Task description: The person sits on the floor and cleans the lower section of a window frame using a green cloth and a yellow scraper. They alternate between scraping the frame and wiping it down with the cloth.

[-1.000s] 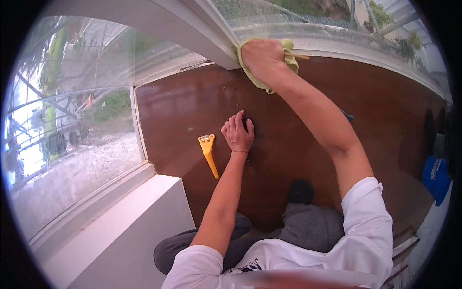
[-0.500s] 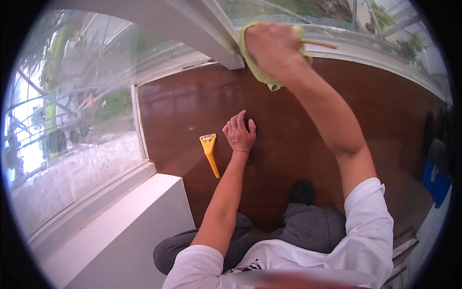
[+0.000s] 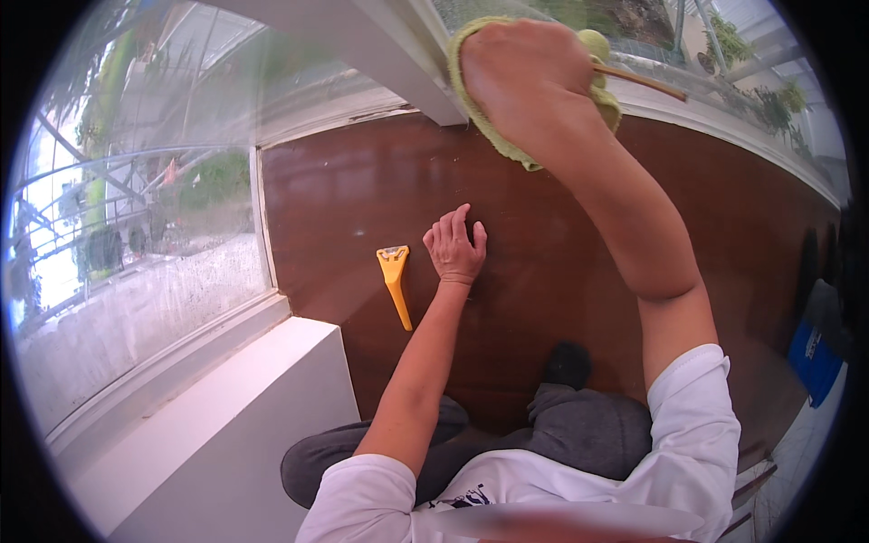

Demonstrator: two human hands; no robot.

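Note:
My right hand [image 3: 534, 77] is raised at the window frame and closed round a yellow-green cloth [image 3: 496, 136]. A thin brown stick [image 3: 643, 81] pokes out to the right from the same grip; its other end is hidden. The cloth lies close against the white post [image 3: 439, 95] between two panes. Fingers apart, my left hand [image 3: 455, 249] rests on the dark brown wooden surface [image 3: 543, 244] with nothing in it. Just left of that hand lies a yellow scraper [image 3: 395, 281], its wide head pointing away from me.
A smeared glass pane [image 3: 154, 253] stands on the left, above a white ledge [image 3: 226, 380]. Another window [image 3: 724, 68] runs along the far right. At the right edge is a blue and grey object [image 3: 815, 353]. My dark-socked foot [image 3: 568, 364] is on the wood.
My right hand, with the cloth and stick, has risen and shifted slightly right, looking larger. My left hand and the scraper have hardly moved.

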